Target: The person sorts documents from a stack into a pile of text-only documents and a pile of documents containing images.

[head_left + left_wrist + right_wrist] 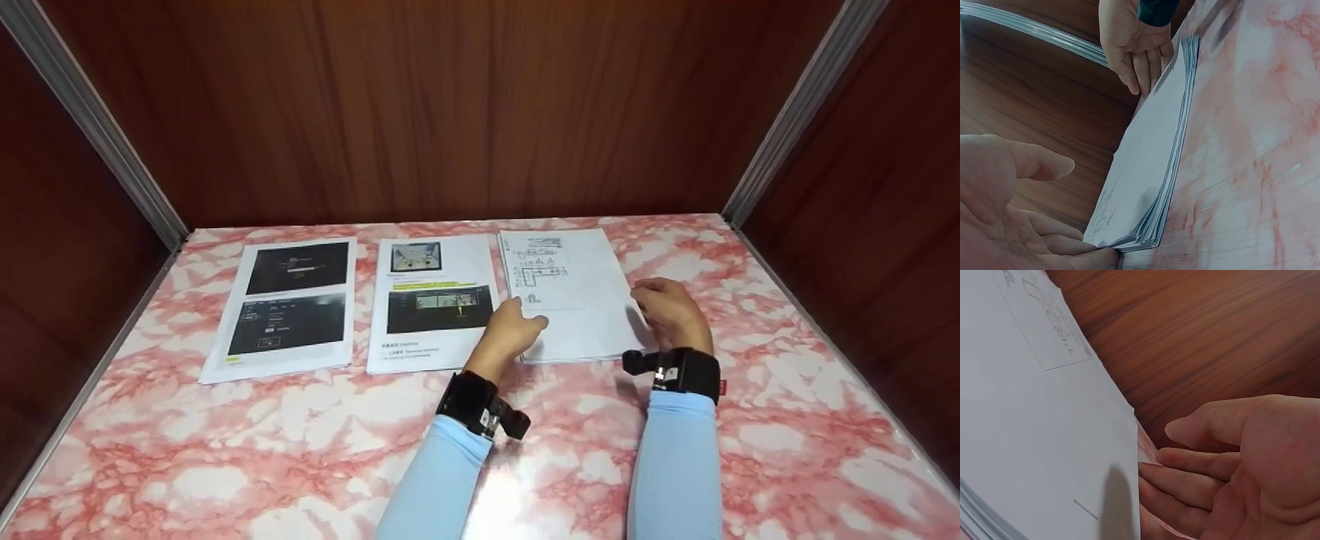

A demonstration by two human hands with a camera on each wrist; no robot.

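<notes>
A stack of white papers (589,322), its top sheet printed with a line diagram, lies at the right of the table. At its left edge is my left hand (511,330), thumb raised off the sheet. In the left wrist view, that hand's fingers (1067,247) touch the stack's near corner, and the layered sheet edges show. My right hand (673,315) stands at the opposite edge. The right wrist view shows its fingers (1185,489) loosely extended against the paper's side, with the thumb (1196,427) apart from the sheet. Neither hand pinches the papers.
Left of the stack lies a second set of papers (442,349) with highlighted text and dark pictures. Farther left is a third set (289,364) with two dark screen pictures. Brown wood-grain panels (450,112) enclose the red-and-white marbled table (300,442).
</notes>
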